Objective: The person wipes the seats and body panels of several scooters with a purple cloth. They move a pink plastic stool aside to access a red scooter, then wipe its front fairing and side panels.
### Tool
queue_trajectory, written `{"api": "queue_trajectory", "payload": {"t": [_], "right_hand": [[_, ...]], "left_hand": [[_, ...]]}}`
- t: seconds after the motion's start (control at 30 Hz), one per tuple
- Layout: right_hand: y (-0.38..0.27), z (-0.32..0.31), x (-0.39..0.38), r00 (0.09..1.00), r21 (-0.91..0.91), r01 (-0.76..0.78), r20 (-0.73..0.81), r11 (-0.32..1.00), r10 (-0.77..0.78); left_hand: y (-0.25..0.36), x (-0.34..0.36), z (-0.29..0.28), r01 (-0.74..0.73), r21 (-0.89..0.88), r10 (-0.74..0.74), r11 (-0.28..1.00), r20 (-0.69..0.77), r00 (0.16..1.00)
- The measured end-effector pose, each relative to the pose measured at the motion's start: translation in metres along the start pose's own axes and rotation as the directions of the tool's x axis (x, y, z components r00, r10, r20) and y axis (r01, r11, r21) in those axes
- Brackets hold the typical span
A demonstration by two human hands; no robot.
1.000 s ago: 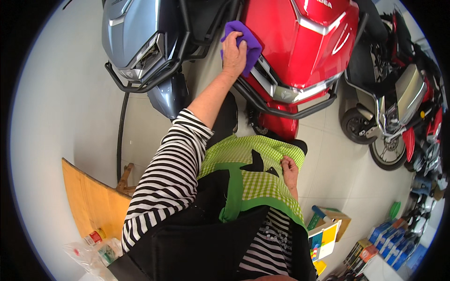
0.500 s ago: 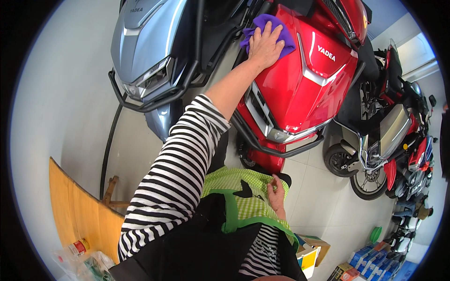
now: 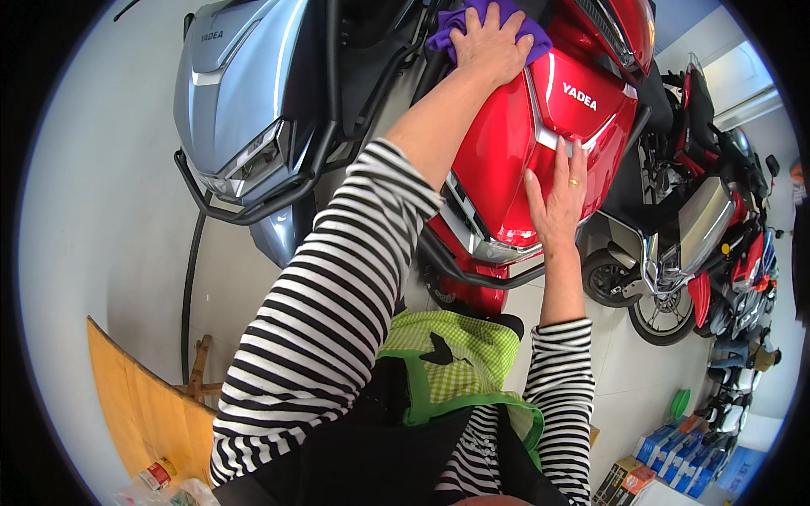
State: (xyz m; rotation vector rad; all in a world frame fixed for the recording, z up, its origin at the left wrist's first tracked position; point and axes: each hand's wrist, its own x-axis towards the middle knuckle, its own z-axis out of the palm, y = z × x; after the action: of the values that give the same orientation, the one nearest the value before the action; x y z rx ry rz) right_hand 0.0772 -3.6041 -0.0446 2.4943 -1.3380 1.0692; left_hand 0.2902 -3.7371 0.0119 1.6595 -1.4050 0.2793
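A bright indoor space has a pale tiled floor and a white wall on the left. A black hose-like line runs down beside the wall, near a wooden tabletop at lower left. A grey-blue vehicle with a black tubular guard stands beside a red vehicle. To the right are parked two-wheelers, a green round object and stacked blue boxes.

Light capital lettering marks the red nose panel; darker lettering sits on the grey-blue one. A jar on the tabletop has a red and yellow label, too small to read.

A purple cloth, soft and rumpled, lies at the upper left edge of the red bodywork. The person's left hand is flat on top of it, fingers spread wide. The right hand, wearing a ring, is open and bare of any object, its fingers reaching over the front panel and seeming to rest on it. The red paint is glossy, with silver trim. The person wears black-and-white striped sleeves and a green checked apron.
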Motion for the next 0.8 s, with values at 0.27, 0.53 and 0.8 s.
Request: {"api": "queue_trajectory", "payload": {"t": [0.27, 0.53, 0.8], "right_hand": [[0.013, 0.056, -0.016, 0.997, -0.279, -0.062, 0.02, 0.958, 0.071], [0.013, 0.056, -0.017, 0.998, -0.276, -0.062, -0.016, 0.959, 0.06], [0.011, 0.053, -0.018, 0.996, -0.269, -0.085, -0.003, 0.96, 0.087]], "left_hand": [[-0.026, -0.084, -0.032, 0.251, -0.142, -0.218, 0.958, 0.215, 0.952], [-0.063, -0.196, -0.03, 0.355, -0.284, -0.291, 0.891, 0.245, 0.925], [-0.029, -0.283, -0.03, 0.018, -0.089, -0.017, 0.996, 0.018, 1.0]]}}
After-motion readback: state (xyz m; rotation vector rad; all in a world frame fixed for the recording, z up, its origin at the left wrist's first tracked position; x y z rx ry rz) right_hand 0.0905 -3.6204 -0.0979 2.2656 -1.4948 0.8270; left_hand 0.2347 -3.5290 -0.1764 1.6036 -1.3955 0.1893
